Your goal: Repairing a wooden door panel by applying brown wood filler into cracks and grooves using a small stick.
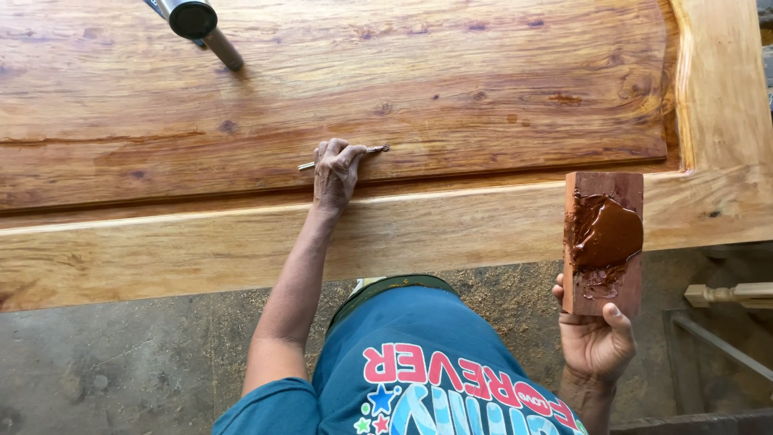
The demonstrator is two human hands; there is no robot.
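My left hand (pixel 334 173) rests knuckles-up on a large reddish wooden door panel (pixel 451 89). It grips a thin metal spatula (pixel 377 149) lying flat on the wood, with brown filler on the tip pointing right. My right hand (pixel 596 342) is below the door's pale frame rail (pixel 451 229) and holds a small reddish wooden block (pixel 602 242) upright from underneath. A glossy smear of brown wood filler (pixel 605 234) covers the block's face.
A black-capped metal cylinder (pixel 197 24) lies on the panel at the top left. The pale frame stile (pixel 725 89) runs down the right side. A turned wooden post (pixel 729 294) and a metal bar (pixel 717 342) sit at the right, above a sawdust-covered floor (pixel 121 354).
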